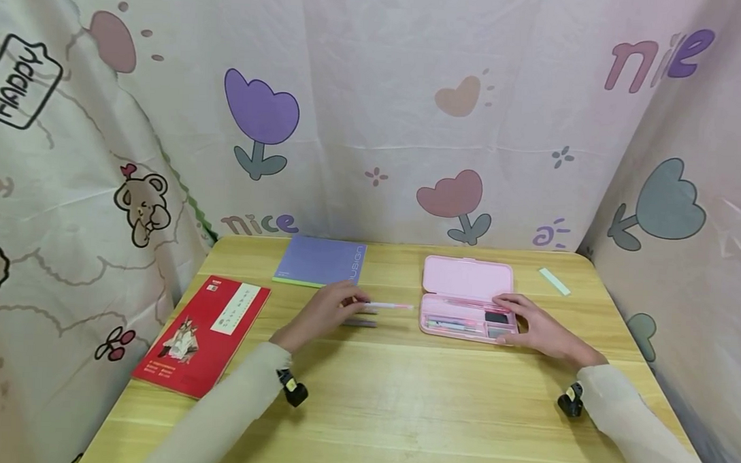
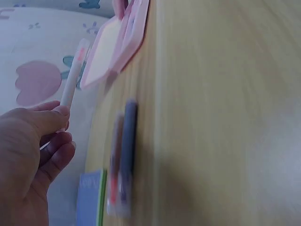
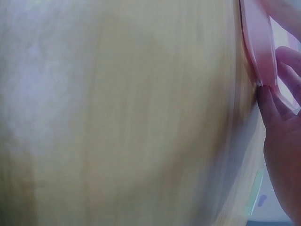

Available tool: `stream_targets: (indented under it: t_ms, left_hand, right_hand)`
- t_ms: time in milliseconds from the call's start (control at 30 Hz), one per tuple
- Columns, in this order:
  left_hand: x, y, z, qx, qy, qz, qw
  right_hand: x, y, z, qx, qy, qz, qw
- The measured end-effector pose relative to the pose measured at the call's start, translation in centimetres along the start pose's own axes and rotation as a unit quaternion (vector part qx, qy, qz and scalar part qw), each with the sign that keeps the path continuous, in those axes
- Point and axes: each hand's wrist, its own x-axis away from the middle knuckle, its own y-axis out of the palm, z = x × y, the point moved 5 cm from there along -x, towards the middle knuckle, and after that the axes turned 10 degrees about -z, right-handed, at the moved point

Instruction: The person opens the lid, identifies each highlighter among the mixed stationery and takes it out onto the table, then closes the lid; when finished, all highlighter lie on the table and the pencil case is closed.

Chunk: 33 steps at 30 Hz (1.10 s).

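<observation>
My left hand (image 1: 327, 310) pinches a slim white pen (image 1: 391, 306) between thumb and fingers, its pinkish clear-capped end pointing right. In the left wrist view, a dark grey pen (image 2: 128, 141) and another clear-capped pen (image 2: 114, 162) lie side by side on the table below that hand. To the right, a pink pencil case (image 1: 467, 276) lies with its lid folded back. Several pens (image 1: 453, 324) and a dark block (image 1: 496, 317) are inside it. My right hand (image 1: 541, 327) grips the case's right end, thumb at the near side and fingers at the hinge side.
A red book (image 1: 201, 355) lies at the left of the wooden table (image 1: 413, 410). Behind my left hand is a blue-purple notebook (image 1: 317, 260) with a green edge. A pale green strip (image 1: 554, 281) lies at the back right. Printed curtains (image 1: 362, 122) surround the table's back and sides.
</observation>
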Motion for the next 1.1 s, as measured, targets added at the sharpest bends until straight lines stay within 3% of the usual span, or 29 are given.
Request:
stream_targets:
  t_ms: [267, 467, 1100]
  left_hand:
    - [5.2, -1.2, -2.2, -0.002, -0.026, 0.014, 0.9996]
    - [7.5, -0.9, -3.1, 0.003, -0.034, 0.003, 0.9994]
    - [8.0, 1.1, -4.8, -0.015, -0.056, -0.037, 0.9976]
  right_hand:
    - [0.1, -0.1, 0.0, 0.005, 0.002, -0.003, 1.0000]
    - [0.1, -0.1, -0.1, -0.003, 0.000, -0.004, 1.0000]
    - [-0.1, -0.1, 0.3, -0.009, 0.001, -0.002, 1.0000]
